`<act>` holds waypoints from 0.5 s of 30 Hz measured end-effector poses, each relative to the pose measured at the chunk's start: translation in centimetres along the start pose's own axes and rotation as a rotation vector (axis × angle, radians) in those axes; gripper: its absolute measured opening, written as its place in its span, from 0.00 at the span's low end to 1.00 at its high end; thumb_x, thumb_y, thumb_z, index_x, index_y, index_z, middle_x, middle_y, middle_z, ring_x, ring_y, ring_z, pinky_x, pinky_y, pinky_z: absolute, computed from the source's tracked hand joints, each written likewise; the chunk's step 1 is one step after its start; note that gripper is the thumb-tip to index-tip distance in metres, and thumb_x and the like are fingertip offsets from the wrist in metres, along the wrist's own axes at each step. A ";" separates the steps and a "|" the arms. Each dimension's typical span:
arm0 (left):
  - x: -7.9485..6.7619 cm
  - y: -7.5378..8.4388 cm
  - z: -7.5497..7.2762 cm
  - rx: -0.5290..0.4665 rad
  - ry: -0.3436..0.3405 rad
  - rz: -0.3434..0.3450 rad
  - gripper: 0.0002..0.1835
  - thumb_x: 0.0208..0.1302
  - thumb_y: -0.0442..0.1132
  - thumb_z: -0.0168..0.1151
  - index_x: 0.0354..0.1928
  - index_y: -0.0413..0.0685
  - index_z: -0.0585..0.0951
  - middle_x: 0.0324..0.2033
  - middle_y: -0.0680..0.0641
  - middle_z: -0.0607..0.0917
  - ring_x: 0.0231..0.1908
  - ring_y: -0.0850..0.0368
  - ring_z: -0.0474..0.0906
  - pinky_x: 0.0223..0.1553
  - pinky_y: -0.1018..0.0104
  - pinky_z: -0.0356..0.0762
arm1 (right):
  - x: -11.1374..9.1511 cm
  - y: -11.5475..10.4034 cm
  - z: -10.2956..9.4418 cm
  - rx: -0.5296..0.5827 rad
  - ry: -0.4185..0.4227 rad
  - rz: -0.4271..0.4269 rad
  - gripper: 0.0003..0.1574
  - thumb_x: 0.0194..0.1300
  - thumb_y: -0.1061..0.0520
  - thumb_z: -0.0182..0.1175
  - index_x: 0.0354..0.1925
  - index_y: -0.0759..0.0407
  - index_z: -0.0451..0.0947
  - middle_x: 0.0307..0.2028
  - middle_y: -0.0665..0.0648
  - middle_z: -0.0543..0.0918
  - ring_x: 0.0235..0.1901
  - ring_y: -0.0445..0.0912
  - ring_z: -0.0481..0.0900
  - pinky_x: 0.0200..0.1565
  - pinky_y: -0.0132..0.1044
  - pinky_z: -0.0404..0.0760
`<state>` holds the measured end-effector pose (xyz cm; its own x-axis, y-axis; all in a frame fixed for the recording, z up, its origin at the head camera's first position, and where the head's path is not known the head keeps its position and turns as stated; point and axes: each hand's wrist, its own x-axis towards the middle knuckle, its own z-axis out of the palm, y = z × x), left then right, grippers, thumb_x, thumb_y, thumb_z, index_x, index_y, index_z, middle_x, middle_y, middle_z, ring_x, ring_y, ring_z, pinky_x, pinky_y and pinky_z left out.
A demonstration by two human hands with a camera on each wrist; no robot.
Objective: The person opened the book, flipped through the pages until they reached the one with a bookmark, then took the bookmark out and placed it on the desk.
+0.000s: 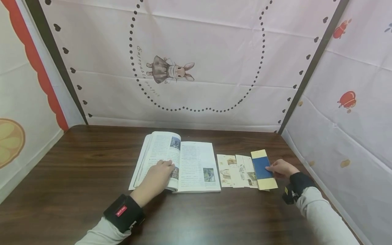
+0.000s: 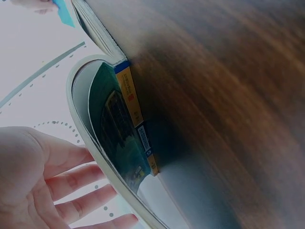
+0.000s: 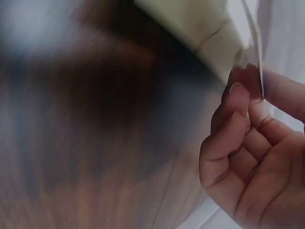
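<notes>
An open book (image 1: 196, 160) with printed text and small colour pictures lies on the table. My left hand (image 1: 157, 178) rests on its left-hand pages with fingers extended. In the left wrist view, the fingers (image 2: 78, 181) touch the curved outside of those pages, and the yellow-and-blue spine (image 2: 129, 95) faces the camera. My right hand (image 1: 283, 167) pinches the right edge of a narrow blue card (image 1: 261, 167) with pale yellow ends. This card is seen edge-on in the right wrist view, between thumb and fingertips. Left of it, several cream illustrated cards (image 1: 226, 172) overlap in a row.
The dark wood-grain table (image 1: 76, 170) spreads around the book and cards. Beyond its far edge stands a white cloth wall (image 1: 214, 51) with a printed rabbit and dotted line. More printed cloth (image 1: 352, 136) closes off the right side, and another sheet (image 1: 18, 88) the left.
</notes>
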<state>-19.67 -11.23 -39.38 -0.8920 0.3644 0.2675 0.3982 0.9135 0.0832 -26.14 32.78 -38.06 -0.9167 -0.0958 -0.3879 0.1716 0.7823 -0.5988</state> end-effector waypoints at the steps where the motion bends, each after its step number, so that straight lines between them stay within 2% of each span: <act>1: -0.1 0.0 0.0 0.000 0.006 -0.002 0.13 0.60 0.33 0.59 0.47 0.38 0.81 0.49 0.39 0.83 0.50 0.44 0.79 0.48 0.54 0.80 | 0.1 0.2 0.2 -0.040 0.026 0.014 0.27 0.68 0.57 0.53 0.12 0.52 0.59 0.11 0.45 0.59 0.14 0.37 0.58 0.20 0.29 0.62; 4: -0.2 0.0 0.1 -0.006 0.017 -0.002 0.13 0.60 0.32 0.60 0.46 0.39 0.82 0.48 0.39 0.83 0.50 0.44 0.80 0.47 0.54 0.80 | 0.2 0.4 1.0 -0.224 0.114 0.055 0.23 0.64 0.55 0.59 0.16 0.63 0.68 0.14 0.51 0.68 0.16 0.42 0.67 0.21 0.32 0.69; 6: -0.2 0.0 0.0 -0.006 0.013 -0.001 0.13 0.60 0.33 0.59 0.46 0.39 0.82 0.48 0.39 0.83 0.50 0.44 0.80 0.46 0.54 0.81 | 0.2 0.4 1.5 -0.374 0.165 0.056 0.22 0.61 0.52 0.62 0.25 0.71 0.73 0.18 0.55 0.72 0.20 0.46 0.71 0.24 0.36 0.72; 8: -0.2 0.0 0.0 0.001 0.003 0.000 0.13 0.60 0.33 0.59 0.46 0.39 0.82 0.49 0.40 0.83 0.50 0.44 0.79 0.45 0.54 0.81 | 0.0 0.0 1.7 -0.488 0.187 0.056 0.26 0.59 0.50 0.64 0.36 0.76 0.75 0.24 0.60 0.77 0.24 0.49 0.74 0.28 0.42 0.76; 10: -0.1 0.0 0.0 0.015 -0.011 -0.006 0.13 0.60 0.34 0.59 0.47 0.40 0.82 0.49 0.40 0.83 0.50 0.44 0.79 0.45 0.53 0.81 | 0.2 -0.2 1.9 -0.544 0.194 0.041 0.28 0.58 0.50 0.65 0.39 0.77 0.75 0.26 0.61 0.78 0.26 0.50 0.74 0.31 0.45 0.76; 15: -0.1 0.0 0.0 0.037 -0.039 -0.025 0.14 0.60 0.36 0.60 0.48 0.41 0.82 0.49 0.40 0.83 0.50 0.44 0.79 0.45 0.52 0.80 | 0.1 -1.2 2.2 -0.595 0.196 0.047 0.24 0.57 0.52 0.66 0.38 0.74 0.75 0.25 0.60 0.78 0.26 0.50 0.73 0.31 0.46 0.75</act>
<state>-19.54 -11.26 -39.40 -0.9095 0.3473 0.2284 0.3679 0.9283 0.0535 -25.67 30.45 -38.93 -0.9720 0.0172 -0.2345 0.0345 0.9969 -0.0701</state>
